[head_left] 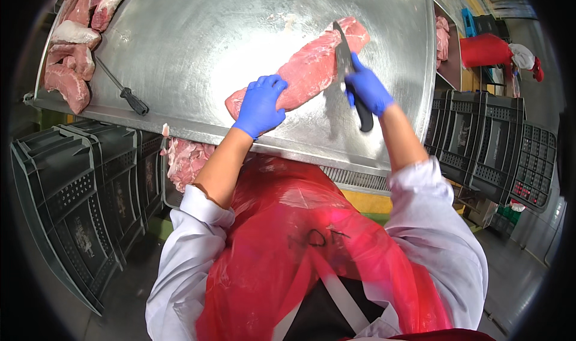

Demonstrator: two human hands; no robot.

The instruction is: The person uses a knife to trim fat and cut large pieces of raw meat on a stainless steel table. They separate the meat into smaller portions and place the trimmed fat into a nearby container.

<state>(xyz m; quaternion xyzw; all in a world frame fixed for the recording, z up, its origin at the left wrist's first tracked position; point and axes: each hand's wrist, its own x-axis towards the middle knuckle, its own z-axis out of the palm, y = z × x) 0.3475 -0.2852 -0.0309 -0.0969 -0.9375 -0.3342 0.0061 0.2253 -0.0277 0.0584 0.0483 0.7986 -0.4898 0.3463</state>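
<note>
A long slab of pink raw meat [306, 68] lies slantwise on the steel table [192, 17]. My left hand [261, 105], in a blue glove, presses on its near left end, the fingers bent over the top. Gloved in blue too, my right hand [369, 89] is wrapped round the black handle of a knife [343, 50]. The blade crosses the meat close to its far right end, with the tip pointing away from me. Whether the edge has gone through the meat there, I cannot tell.
Several meat pieces [67, 80] sit along the table's left side, beside a sharpening steel [123, 89]. Under the near edge, a bin holds meat trimmings [186, 161]. Dark crates stand stacked at left [72, 203] and right [480, 137]. Another person in red [489, 51] is at far right.
</note>
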